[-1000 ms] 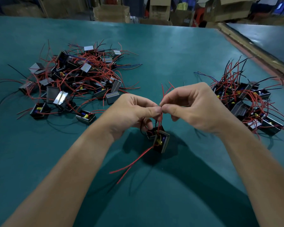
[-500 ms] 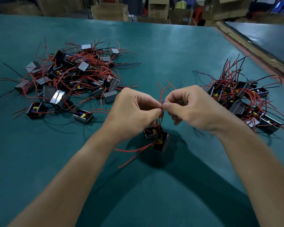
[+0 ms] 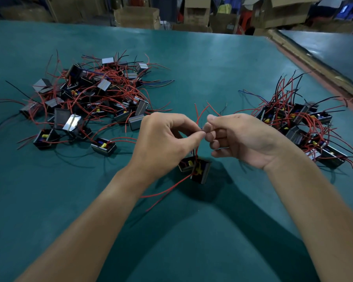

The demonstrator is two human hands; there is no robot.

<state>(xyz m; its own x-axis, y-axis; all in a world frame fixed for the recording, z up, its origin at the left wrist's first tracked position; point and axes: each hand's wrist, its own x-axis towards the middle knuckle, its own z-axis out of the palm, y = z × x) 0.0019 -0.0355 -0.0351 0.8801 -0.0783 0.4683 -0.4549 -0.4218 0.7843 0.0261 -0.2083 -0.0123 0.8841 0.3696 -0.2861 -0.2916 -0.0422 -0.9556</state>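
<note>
The left hand (image 3: 167, 139) has its grip pinched tight on the red wires (image 3: 198, 117); the right hand (image 3: 247, 139) has its grip pinched on the same wires, fingertips touching the left ones; 2 small black boxes (image 3: 200, 169) hang from these wires just under the hands, over the middle of the green table (image 3: 192, 68); 1 big pile of boxes (image 3: 86, 102) lies toward the table's left edge; 1 smaller pile (image 3: 306, 127) lies near its right edge.
</note>
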